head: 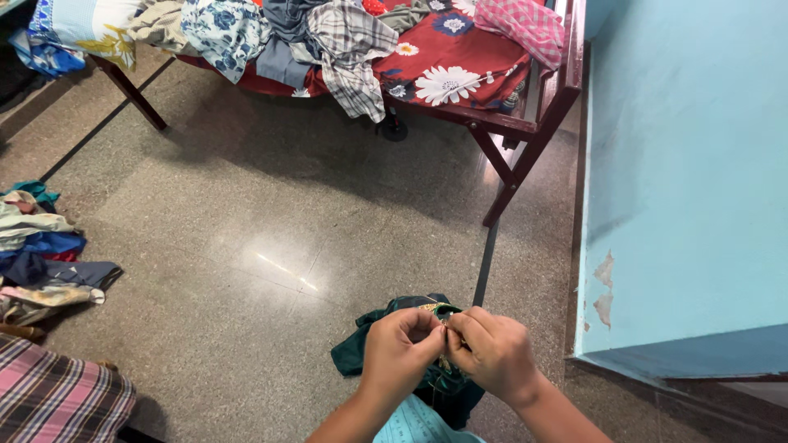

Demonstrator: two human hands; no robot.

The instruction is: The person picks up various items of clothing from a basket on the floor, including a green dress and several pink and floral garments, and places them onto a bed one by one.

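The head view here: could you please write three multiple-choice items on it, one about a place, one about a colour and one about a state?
1. Where is the heap of mixed clothes?
A. on the wooden cot
B. inside a cupboard
C. on a chair

2. What colour is the garment at the hands?
A. yellow
B. dark green
C. white

3. How are the hands?
A. apart, flat on the floor
B. together, pinching the garment
C. behind the back

Answers: 1 A, the clothes heap lies on the cot. 2 B, the garment is dark green. 3 B, left hand and right hand meet fingertip to fingertip on it.
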